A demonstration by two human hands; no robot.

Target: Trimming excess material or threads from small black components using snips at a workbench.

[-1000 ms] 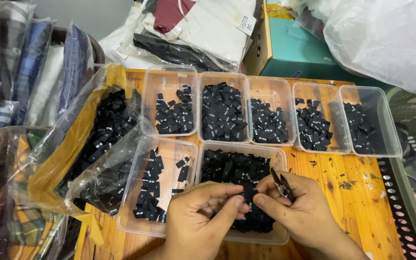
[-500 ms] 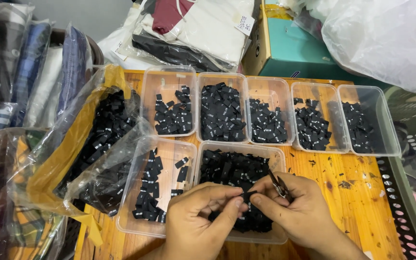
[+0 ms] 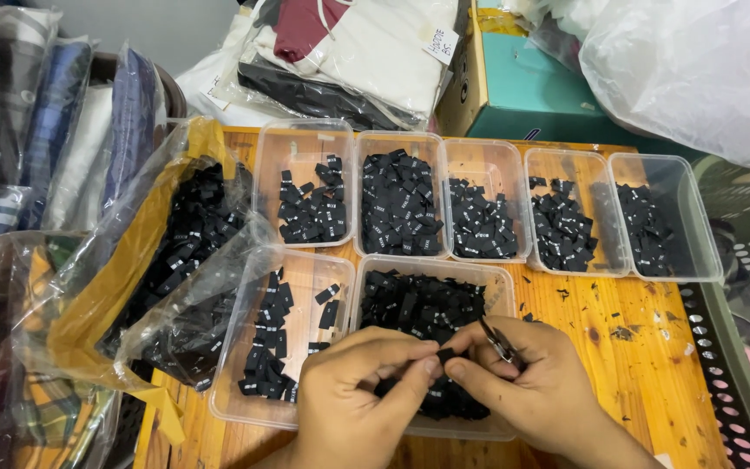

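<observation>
My left hand (image 3: 353, 386) and my right hand (image 3: 527, 386) meet over the front clear plastic tub (image 3: 501, 282), which holds a heap of small black fabric labels. Both hands pinch one small black label (image 3: 444, 354) between thumb and fingertips. My right hand also grips small metal snips (image 3: 498, 340), whose blades stick up past the knuckles. To the left stands a second front tub (image 3: 258, 287) with several labels.
Five clear tubs of black labels line the back of the wooden table (image 3: 635, 365), from one at the left (image 3: 292, 143) to one at the right (image 3: 700, 234). A clear bag of labels (image 3: 175, 252) lies at left. Bagged clothes (image 3: 349, 52) and a teal box (image 3: 540, 91) sit behind.
The hands have shifted slightly forward and closer together over the front tub. The label stays pinched between them and the snips stay in my right hand.
</observation>
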